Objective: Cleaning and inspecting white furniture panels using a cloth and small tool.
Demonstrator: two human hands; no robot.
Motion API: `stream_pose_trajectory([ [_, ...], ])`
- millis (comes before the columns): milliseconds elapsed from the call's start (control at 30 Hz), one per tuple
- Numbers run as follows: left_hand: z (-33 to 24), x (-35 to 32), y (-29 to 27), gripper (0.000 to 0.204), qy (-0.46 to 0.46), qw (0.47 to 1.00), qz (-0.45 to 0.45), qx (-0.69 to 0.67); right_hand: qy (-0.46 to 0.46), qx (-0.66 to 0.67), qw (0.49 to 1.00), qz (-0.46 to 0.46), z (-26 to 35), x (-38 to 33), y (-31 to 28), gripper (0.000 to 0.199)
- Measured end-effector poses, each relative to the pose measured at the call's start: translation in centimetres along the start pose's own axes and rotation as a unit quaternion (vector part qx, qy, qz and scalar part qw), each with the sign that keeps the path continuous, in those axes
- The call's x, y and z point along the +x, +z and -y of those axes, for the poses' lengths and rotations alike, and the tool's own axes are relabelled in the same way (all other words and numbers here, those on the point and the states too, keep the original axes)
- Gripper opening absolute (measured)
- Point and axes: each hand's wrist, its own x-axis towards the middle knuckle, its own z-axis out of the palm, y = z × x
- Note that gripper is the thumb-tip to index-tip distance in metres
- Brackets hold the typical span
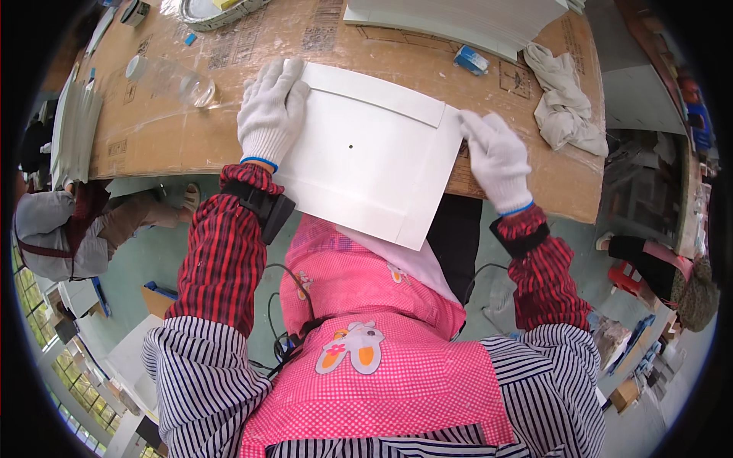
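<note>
A flat white panel [366, 156] with raised bands along its edges and a small dark dot near its middle lies tilted, partly over the table's front edge. My left hand [272, 107], in a white knit glove, rests along the panel's left edge, its fingers stretched out. At the panel's far right corner is my right hand [496, 153], gloved the same way. Its fingers are bent and pressed together at that edge; their undersides are hidden.
The brown-covered table [321, 46] carries a clear plastic bottle [172, 80], a small blue box [471, 60], a crumpled white cloth [563, 99], and a white stack [458, 23] at the back. Another person [84, 229] sits at the left, with a stack of white sheets [75, 126] nearby.
</note>
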Motion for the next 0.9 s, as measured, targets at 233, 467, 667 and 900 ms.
stream_pose_trajectory([
  [233, -0.1, -0.1, 0.1, 0.043, 0.006, 1.000, 0.002, 0.002, -0.015, 0.036, 0.999, 0.028, -0.4, -1.5, -0.5, 0.023],
  [467, 0.3, 0.0, 0.4, 0.044, -0.005, 1.000, 0.008, 0.011, -0.061, 0.097, 0.984, 0.136, 2.1, -2.9, -1.4, 0.030],
  [667, 0.2, 0.1, 0.2, 0.044, 0.000, 1.000, 0.009, 0.004, -0.007, 0.004, 1.000, -0.008, -3.7, 2.1, 0.5, 0.030],
  [900, -0.5, 0.2, -0.3, 0.042, 0.011, 1.000, 0.002, -0.004, -0.058, 0.005, 0.998, 0.003, -2.4, 1.3, -0.1, 0.029],
])
